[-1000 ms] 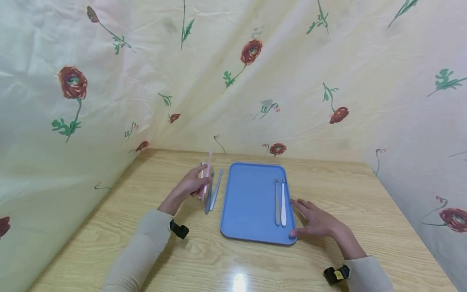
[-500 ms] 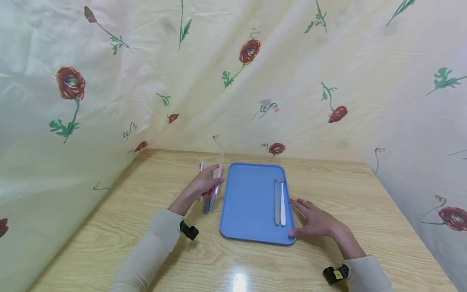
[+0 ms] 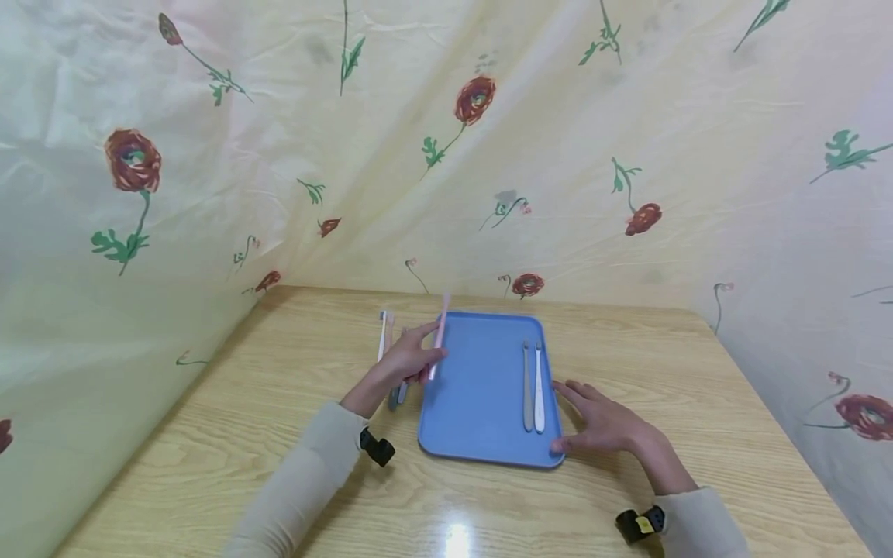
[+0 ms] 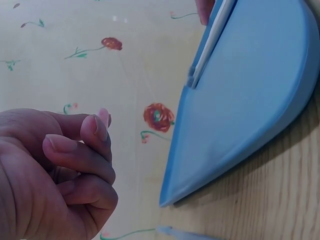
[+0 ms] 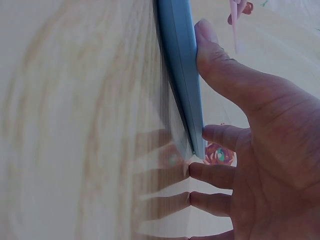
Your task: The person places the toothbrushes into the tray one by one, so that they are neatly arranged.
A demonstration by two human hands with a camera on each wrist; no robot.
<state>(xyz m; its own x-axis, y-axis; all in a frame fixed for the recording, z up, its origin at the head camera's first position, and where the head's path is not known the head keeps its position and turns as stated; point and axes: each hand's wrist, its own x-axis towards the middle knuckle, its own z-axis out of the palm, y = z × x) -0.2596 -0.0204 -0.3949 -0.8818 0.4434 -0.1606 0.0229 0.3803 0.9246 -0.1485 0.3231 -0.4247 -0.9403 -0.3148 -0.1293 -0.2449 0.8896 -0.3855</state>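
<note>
My left hand (image 3: 418,353) pinches a pink toothbrush (image 3: 439,329) and holds it, head pointing away, over the left edge of the blue tray (image 3: 477,418). In the left wrist view the fingers (image 4: 75,155) are curled, and the tray (image 4: 250,110) lies beside them. A grey toothbrush (image 3: 527,387) and a white toothbrush (image 3: 539,384) lie side by side on the tray's right part. My right hand (image 3: 593,422) rests flat on the table with straight fingers, its thumb (image 5: 220,60) against the tray's right rim (image 5: 182,75).
A pale toothbrush (image 3: 381,333) and a grey-blue one (image 3: 395,397) lie on the wooden table (image 3: 209,434) left of the tray, partly hidden by my left hand. A flowered cloth (image 3: 488,155) closes in the back and both sides.
My left hand has carried the pink toothbrush rightward, from above the toothbrushes on the table to the tray's left edge. My right hand has stayed put.
</note>
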